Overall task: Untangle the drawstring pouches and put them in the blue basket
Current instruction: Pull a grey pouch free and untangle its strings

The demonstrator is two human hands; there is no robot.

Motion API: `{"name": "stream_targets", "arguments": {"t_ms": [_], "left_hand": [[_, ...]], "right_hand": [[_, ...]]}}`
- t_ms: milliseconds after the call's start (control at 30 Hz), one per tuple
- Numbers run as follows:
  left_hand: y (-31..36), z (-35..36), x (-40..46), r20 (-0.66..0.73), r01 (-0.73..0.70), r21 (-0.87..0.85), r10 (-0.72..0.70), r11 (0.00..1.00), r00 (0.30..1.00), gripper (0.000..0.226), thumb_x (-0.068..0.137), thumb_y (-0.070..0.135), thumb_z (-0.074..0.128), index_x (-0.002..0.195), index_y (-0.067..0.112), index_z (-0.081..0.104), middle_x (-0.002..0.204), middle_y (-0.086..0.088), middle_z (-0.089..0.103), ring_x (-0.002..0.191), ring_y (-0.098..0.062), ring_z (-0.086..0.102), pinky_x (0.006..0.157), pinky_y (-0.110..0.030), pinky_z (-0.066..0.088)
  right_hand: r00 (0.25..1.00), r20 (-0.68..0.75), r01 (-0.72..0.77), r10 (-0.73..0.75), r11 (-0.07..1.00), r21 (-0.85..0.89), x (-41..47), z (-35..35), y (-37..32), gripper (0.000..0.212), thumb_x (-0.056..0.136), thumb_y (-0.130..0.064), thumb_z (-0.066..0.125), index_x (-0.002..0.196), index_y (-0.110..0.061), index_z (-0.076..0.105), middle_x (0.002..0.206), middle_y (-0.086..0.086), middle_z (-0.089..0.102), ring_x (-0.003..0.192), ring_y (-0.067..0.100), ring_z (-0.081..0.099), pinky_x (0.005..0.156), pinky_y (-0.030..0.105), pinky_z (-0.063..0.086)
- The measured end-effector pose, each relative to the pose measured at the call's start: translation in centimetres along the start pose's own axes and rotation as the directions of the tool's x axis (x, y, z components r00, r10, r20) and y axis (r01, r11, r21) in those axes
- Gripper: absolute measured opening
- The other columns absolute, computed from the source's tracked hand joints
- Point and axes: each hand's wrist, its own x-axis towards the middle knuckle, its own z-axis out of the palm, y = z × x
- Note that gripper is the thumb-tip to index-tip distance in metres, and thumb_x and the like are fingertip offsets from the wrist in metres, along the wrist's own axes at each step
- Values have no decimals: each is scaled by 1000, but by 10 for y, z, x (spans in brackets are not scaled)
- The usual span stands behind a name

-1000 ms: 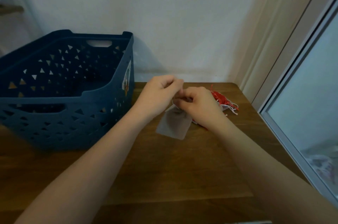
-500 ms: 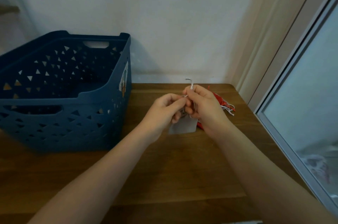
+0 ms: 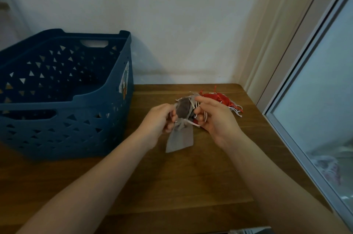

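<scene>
Two hands meet at frame centre. The left hand [image 3: 159, 119] and right hand [image 3: 214, 117] pinch the grey pouch [image 3: 181, 128]. Red pouches [image 3: 215, 98] lie behind.

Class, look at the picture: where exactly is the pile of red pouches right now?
The red pouches lie on the wooden table at its far right, just behind the right hand.

Brown wooden desk [image 3: 181, 180] against a plain white wall [image 3: 172, 19]. Beige frame [image 3: 282, 29] past the desk's far right corner, glass window [image 3: 322, 99] along its right edge. Dim, soft light.
</scene>
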Motion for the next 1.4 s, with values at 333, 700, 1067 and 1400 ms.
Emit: {"name": "stream_targets", "arguments": {"t_ms": [333, 700, 1067, 1400], "left_hand": [[-8, 9, -4, 260, -356, 680, 243, 641, 935, 21, 96, 22, 43, 78, 19, 54, 75, 0, 58, 66, -12, 54, 60, -28, 45], [-13, -3, -1, 174, -265, 471, 206, 841, 963, 36, 100, 26, 37, 70, 21, 54, 61, 4, 53, 51, -2, 49, 57, -23, 38], [-10, -5, -1, 162, -209, 504, 146, 838, 976, 37, 99, 32, 40, 72, 16, 58, 54, 4, 50, 53, -10, 48, 65, -31, 44], [-13, -16, 0, 158, -9, 70, -2, 998, 987, 29, 97, 32, 46, 87, 11, 64, 69, -1, 57, 63, -13, 50, 66, -28, 42]], "right_hand": [[962, 242, 156, -126, 982, -110, 8, 30, -6, 14, 93, -7, 49, 102, -7, 60, 85, 6, 69, 77, 13, 64, 72, 23, 55], [903, 325, 428, -281, 657, -621, 12, 27, 11, 35, 96, -4, 39, 126, -13, 54, 106, -3, 65, 101, 9, 60, 87, 23, 49], [870, 421, 479, -258, 235, -846, 14, 6, 10, 16, 96, -24, 50, 98, -16, 64, 85, 0, 65, 74, 9, 58, 70, 28, 50], [639, 740, 757, -209, 3, -653, 7, -5, 9, 16, 92, -31, 54, 90, -22, 68, 125, 0, 48, 117, 11, 40, 98, 26, 32]]}}
